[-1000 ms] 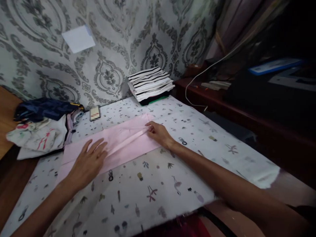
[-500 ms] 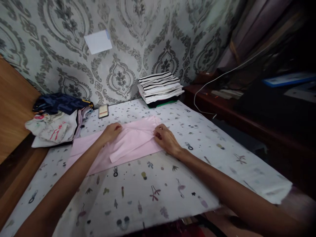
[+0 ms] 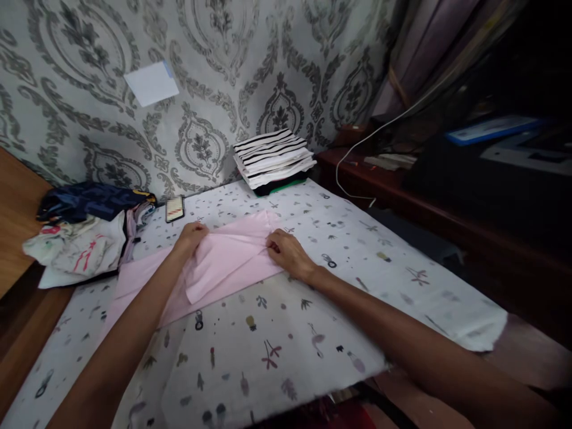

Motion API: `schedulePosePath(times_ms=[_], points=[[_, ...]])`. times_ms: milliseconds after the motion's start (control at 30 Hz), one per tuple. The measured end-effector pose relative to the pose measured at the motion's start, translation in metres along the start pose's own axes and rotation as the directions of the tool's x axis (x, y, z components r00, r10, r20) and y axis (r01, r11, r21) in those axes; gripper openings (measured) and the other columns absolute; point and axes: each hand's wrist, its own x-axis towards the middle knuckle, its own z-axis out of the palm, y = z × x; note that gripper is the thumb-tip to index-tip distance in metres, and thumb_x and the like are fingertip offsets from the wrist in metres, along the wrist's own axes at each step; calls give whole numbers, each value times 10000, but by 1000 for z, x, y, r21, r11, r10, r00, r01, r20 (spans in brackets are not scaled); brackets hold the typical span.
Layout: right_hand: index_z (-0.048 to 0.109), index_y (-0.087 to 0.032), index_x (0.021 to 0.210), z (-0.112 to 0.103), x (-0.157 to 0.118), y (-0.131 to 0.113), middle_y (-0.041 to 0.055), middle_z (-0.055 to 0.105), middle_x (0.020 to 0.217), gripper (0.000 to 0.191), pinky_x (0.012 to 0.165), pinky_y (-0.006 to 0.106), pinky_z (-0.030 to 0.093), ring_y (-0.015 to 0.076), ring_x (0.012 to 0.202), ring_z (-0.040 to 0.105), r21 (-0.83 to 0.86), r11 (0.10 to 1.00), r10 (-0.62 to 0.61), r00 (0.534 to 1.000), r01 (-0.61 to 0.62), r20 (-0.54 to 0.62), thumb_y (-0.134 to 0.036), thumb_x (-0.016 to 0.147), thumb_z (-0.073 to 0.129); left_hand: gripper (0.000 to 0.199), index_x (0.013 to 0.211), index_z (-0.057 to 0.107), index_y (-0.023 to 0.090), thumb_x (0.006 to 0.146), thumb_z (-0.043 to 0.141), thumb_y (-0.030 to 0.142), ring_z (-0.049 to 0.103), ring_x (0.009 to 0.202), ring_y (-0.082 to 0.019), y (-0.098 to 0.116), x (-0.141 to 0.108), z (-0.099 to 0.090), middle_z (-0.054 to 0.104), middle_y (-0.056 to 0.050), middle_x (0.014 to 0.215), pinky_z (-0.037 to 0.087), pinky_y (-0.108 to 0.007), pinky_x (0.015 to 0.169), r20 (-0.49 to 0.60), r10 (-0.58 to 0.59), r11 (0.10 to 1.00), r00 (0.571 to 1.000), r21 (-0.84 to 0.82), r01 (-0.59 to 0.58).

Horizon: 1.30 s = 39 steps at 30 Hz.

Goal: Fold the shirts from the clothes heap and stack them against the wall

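A pink garment [image 3: 232, 262] lies part-folded on the patterned white sheet [image 3: 295, 333], with a loose flap drawn across its middle. My left hand [image 3: 192, 236] pinches the cloth at the flap's upper left edge, its fingertips closed together. At the right end, my right hand [image 3: 287, 251] has its thumb and fingers closed on a gathered fold. Creases run between the two hands. My left forearm hides part of the garment's left side.
Folded clothes [image 3: 274, 158], striped on top, stand stacked by the wall. A loose clothes heap [image 3: 89, 232] sits at the left beside a phone [image 3: 174, 208]. A white cable [image 3: 344, 173] hangs from the dark red furniture [image 3: 388, 193] at the right.
The view has swung slightly to the right, so everything sits further left. My left hand has lifted its edge of the flap a little; my right hand keeps its hold.
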Motion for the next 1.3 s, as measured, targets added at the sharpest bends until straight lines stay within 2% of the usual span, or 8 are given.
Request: schedulePosePath(times_ms=[233,400,567,633,767,900,1100,1300], points=[[616,-186,776,-8,4,-2,29,632,782,111,708,285,444,157,710,568,69,996,62,998,-59,-32,-158,845,533,334,785,718,167,622,677,456,482,544,-146,8,-10,-3,582,10,582,337,-251,503,156,-112,991,981,-56,123],[636,-194,897,-4,13,-1,5,661,755,166,705,278,450,154,681,591,107,979,179,981,-171,-76,-113,779,554,436,847,733,172,513,772,451,490,579,-127,8,-5,-22,607,14,659,328,-235,524,335,-17,997,942,-60,39],[640,-197,890,0,17,3,4,653,712,214,668,272,448,157,655,594,75,984,172,978,-164,-119,-80,772,506,419,805,687,172,558,698,511,420,541,-114,-2,1,-23,544,33,601,291,-241,520,203,29,1000,979,3,-30],[640,-197,884,0,17,4,4,651,705,216,664,274,448,159,656,596,68,986,163,979,-155,-122,-80,769,500,393,765,681,175,587,681,526,416,549,-120,-4,-1,-24,526,35,578,290,-243,525,195,22,999,981,32,-29],[642,-191,899,1,17,6,15,655,733,238,669,282,445,165,668,591,35,987,158,980,-155,-118,-73,759,490,399,781,693,182,625,661,547,480,618,-146,-6,-9,-38,565,16,643,324,-253,558,255,41,992,966,102,-69],[636,-196,882,1,17,7,20,665,776,248,686,283,441,164,694,590,29,991,132,984,-130,-122,-58,749,478,428,892,700,185,567,710,464,492,603,-150,-15,-14,-55,552,29,638,322,-249,551,361,53,985,931,131,-107],[649,-187,899,1,17,7,22,650,787,254,691,294,449,163,681,578,34,987,158,982,-156,-104,-64,754,481,364,788,688,178,590,689,483,477,564,-127,-29,-21,-61,565,19,632,317,-238,518,233,12,995,973,97,-36],[671,-200,956,-6,11,6,47,618,985,250,682,285,479,129,663,571,19,1000,-2,1000,3,-27,-94,782,527,386,826,683,176,630,691,508,509,510,-120,-34,-35,-76,555,25,598,330,-230,469,237,-131,991,963,13,131]])
